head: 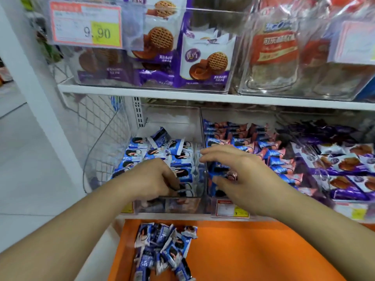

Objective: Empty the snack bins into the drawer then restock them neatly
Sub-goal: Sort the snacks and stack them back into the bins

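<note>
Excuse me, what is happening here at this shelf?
A person is emptying a clear snack bin on the lower shelf. The left hand reaches into it and grips blue-and-white packets; the right hand hovers open over the bin's right edge. Some packets already lie in the orange drawer below.

A shop aisle is showing here: white shelves (142, 92) are carrying clear bins (170, 205) of wrapped snacks, a price tag (86, 24) reading 9.90 is hanging above, and smaller shelf labels (231, 208) are fronting the bins.
</note>
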`<action>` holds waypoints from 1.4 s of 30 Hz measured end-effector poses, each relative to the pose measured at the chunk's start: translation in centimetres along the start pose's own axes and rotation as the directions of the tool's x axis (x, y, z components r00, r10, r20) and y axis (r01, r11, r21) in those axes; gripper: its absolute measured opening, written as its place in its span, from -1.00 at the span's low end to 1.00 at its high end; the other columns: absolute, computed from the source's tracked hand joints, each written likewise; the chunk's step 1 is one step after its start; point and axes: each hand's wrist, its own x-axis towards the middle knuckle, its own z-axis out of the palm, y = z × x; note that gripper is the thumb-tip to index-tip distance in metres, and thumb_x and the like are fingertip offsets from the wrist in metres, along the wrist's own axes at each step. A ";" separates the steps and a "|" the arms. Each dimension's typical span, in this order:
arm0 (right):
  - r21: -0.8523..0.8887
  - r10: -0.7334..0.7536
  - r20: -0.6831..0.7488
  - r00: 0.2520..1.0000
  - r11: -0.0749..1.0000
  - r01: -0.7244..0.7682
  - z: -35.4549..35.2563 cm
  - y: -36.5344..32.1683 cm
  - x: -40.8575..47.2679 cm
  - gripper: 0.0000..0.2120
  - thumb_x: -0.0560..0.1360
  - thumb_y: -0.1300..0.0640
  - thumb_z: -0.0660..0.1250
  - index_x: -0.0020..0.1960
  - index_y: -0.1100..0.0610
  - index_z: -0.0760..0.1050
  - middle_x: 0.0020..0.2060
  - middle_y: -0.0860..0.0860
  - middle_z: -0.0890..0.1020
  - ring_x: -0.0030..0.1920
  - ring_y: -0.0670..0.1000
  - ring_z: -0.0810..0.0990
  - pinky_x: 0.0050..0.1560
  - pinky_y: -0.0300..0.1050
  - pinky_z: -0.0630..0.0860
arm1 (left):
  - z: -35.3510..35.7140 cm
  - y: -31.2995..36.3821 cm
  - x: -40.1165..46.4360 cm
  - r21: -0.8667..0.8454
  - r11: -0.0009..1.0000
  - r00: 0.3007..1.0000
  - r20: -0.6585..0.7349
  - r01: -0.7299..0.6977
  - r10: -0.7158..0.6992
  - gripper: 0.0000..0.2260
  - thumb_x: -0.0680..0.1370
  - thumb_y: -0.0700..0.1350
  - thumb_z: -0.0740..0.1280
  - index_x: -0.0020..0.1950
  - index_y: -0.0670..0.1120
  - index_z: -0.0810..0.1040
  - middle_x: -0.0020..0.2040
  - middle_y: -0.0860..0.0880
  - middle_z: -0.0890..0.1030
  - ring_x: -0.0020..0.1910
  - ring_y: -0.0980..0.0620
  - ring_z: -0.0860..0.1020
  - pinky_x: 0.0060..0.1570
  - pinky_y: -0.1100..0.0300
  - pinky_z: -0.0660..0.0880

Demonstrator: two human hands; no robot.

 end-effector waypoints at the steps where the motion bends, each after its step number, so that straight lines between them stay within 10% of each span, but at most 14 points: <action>1: 0.014 -0.001 0.002 1.000 1.000 0.001 0.0 0.1 0.0 -0.56 0.62 0.20 0.42 0.44 -0.09 0.52 0.46 -0.31 0.41 0.35 -0.60 0.12 0.32 -0.66 0.02 | -0.1 0.0 0.1 0.007 1.000 1.000 0.002 -0.018 0.018 -0.90 0.49 -0.02 0.57 -0.10 0.22 0.76 -0.32 0.40 0.62 -0.29 0.41 0.58 -0.32 0.47 0.42; 12: 0.031 -0.011 -0.025 1.000 0.999 0.012 0.2 0.3 0.2 -0.61 0.60 0.22 0.43 0.38 -0.08 0.56 0.41 -0.30 0.47 0.35 -0.50 0.26 0.31 -0.64 0.07 | -0.4 0.9 0.3 0.154 0.979 0.989 0.081 -0.133 0.122 -0.61 0.52 0.13 0.52 0.34 0.27 0.61 0.30 0.25 0.53 0.15 0.18 0.53 0.22 0.16 0.51; 24: -0.007 -0.024 0.007 1.000 1.000 0.024 0.1 0.4 0.3 -0.52 0.60 0.24 0.40 0.43 -0.13 0.50 0.46 -0.33 0.40 0.42 -0.42 0.22 0.33 -0.65 0.02 | -1.1 1.5 0.7 0.394 0.916 0.972 0.235 -0.079 -0.017 -0.43 0.58 0.27 0.36 0.58 0.29 0.32 0.29 0.10 0.31 0.30 -0.03 0.28 0.34 0.06 0.39; 34: -0.004 -0.022 0.011 1.000 1.000 0.022 -0.1 0.3 0.2 -0.52 0.61 0.25 0.38 0.45 -0.12 0.49 0.47 -0.32 0.39 0.41 -0.42 0.21 0.32 -0.66 0.00 | -0.6 -0.1 0.9 -0.013 0.996 0.995 -0.023 -0.093 0.092 -0.58 0.39 0.16 0.63 0.22 0.29 0.66 0.14 0.21 0.60 0.02 0.18 0.58 0.12 0.14 0.57; 42: 0.009 -0.024 0.012 1.000 1.000 0.023 0.0 0.4 0.3 -0.52 0.58 0.28 0.39 0.43 -0.09 0.51 0.46 -0.28 0.42 0.45 -0.35 0.26 0.32 -0.66 0.02 | -0.3 0.3 2.0 0.057 0.994 0.995 0.000 -0.096 0.097 -0.70 0.38 0.19 0.62 0.08 0.36 0.68 0.08 0.17 0.62 0.01 0.11 0.59 0.10 0.01 0.60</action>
